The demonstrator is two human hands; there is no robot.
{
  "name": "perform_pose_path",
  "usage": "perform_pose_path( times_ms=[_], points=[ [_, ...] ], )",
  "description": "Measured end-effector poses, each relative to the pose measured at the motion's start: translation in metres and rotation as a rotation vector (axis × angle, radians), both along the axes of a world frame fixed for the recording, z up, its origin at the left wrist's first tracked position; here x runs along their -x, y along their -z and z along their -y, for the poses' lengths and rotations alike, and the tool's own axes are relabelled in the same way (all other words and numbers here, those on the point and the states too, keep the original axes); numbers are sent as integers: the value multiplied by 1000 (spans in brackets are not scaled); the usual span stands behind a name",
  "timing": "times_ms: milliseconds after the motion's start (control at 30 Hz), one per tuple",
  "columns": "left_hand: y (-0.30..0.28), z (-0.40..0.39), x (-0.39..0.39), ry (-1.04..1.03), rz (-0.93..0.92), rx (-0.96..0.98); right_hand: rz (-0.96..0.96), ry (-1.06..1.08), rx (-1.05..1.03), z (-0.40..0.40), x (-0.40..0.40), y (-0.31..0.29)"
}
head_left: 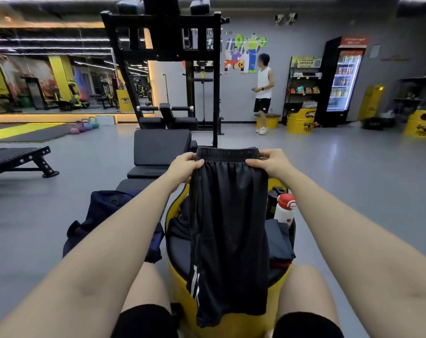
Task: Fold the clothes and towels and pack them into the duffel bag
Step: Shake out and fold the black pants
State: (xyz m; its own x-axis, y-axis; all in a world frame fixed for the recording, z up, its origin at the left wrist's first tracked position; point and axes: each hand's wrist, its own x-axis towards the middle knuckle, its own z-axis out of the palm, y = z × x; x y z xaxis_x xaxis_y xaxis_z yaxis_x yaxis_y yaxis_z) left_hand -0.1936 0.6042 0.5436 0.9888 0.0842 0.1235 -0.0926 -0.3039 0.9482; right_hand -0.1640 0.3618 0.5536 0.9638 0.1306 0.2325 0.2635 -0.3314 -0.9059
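As held: shorts [230,223] btwn hands.

Left hand [182,167]: arm extended forward, fingers curled, pinching a waistband corner. Right hand [268,162]: arm extended likewise, pinching the opposite corner.

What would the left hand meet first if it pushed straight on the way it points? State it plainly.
Probably the padded black bench beyond it. The left hand, pinching the waistband of the black athletic shorts, points forward and slightly inward; depth is unclear, so it may pass above the bench.
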Motion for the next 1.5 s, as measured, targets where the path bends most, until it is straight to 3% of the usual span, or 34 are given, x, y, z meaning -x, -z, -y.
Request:
perform_pose_path(
  times_ms=[233,900,1500],
  points=[
    [31,-14,-37,-32,-104,-58,-115,9,51,-15,-40,36],
    [108,-45,-189,-144,-262,-134,-172,59,189,-67,-195,106],
    [214,-80,-345,-238,-369,-154,-299,108,365,-121,-364,222]
  ],
)
